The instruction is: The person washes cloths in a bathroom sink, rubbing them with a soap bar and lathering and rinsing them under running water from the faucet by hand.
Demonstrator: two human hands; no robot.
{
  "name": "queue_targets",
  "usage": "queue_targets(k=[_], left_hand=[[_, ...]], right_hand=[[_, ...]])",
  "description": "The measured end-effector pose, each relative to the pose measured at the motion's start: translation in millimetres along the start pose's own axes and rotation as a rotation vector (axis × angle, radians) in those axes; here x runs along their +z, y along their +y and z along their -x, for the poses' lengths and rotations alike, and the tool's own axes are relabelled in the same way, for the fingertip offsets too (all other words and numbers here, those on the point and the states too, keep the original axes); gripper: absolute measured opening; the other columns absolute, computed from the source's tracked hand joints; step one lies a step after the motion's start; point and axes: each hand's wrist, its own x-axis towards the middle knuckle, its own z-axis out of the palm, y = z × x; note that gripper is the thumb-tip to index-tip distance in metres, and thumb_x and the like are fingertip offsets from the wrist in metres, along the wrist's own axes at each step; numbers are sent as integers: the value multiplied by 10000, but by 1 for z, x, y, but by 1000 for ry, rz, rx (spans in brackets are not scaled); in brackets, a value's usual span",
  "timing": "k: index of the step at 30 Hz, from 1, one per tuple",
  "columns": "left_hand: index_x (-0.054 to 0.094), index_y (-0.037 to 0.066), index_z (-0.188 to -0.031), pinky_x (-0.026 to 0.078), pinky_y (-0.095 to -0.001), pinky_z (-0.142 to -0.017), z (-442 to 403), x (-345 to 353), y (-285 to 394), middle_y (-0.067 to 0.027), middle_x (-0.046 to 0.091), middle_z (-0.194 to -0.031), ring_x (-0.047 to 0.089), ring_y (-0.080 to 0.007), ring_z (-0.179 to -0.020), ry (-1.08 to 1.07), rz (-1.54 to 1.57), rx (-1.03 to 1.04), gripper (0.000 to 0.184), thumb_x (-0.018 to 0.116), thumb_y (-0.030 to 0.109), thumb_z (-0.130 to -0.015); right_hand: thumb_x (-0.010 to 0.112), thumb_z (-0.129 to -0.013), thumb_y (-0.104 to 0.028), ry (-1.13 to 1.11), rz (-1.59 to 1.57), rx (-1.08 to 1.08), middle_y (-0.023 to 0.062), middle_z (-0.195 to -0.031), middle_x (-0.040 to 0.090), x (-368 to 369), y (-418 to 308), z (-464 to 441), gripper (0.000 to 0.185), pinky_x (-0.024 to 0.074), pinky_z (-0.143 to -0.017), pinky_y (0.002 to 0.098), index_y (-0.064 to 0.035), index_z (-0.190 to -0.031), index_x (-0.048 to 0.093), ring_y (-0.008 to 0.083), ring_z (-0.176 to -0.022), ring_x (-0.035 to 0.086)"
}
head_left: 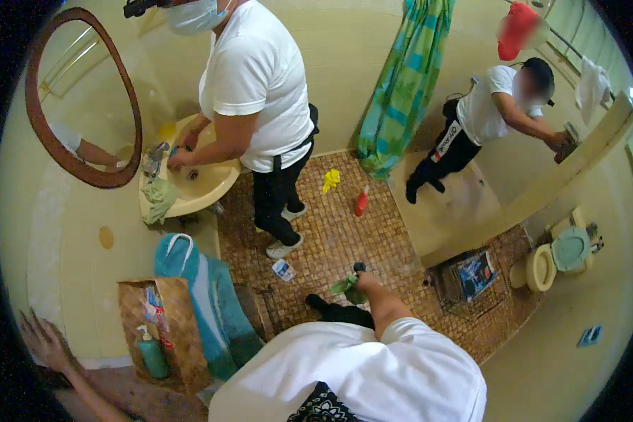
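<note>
My left hand [46, 343] is at the lower left with its fingers spread, against or just before the pale wall; contact is hard to judge. Nothing shows in it. Past my white shirt, my right arm reaches down toward the brown tiled floor [309, 232]. The fingers of my right hand [366, 283] are closed round a green cloth [349, 288]. A dark rounded end [359, 267] sticks out by that hand; what it belongs to is unclear. Close to my left arm stands a wood-coloured box [130, 309] with a green pump bottle [152, 355] in it.
One person works at the corner sink [214, 184]; another stands in the bathtub [464, 204] by its wall. On the floor lie a yellow cloth [331, 180], a red spray bottle [361, 202] and a packet [283, 270]. A toilet [540, 267] stands right; a teal towel [214, 295] hangs left.
</note>
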Motion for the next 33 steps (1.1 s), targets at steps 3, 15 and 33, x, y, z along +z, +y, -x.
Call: queue_targets(k=[3, 15, 33], left_hand=[[376, 89, -1189, 282, -386, -919, 0, -1, 2, -82, 338, -1251, 323, -278, -1139, 31, -19, -18, 364, 353, 199, -843], [408, 85, -1167, 287, -347, -924, -21, -24, 13, -104, 350, -1237, 331, -275, -1130, 27, 94, -41, 332, 353, 157, -847], [474, 163, -1107, 296, -376, -874, -14, -23, 24, -34, 374, -1235, 365, -226, -1116, -21, 12, -158, 341, 465, 196, -769]], right_hand=[[569, -614, -288, 41, 20, 0, 144, -987, 540, -4, -1, 3, 491, 424, -770, 361, -137, -1074, 487, 284, -905, 523], [564, -606, -270, 18, 52, -22, 137, -965, 551, -25, -8, 34, 460, 428, -759, 391, -160, -1048, 498, 287, -889, 533], [566, -643, -305, 52, 29, 68, 172, -1002, 527, -16, -8, 46, 486, 413, -777, 380, -101, -1076, 480, 319, -921, 507]])
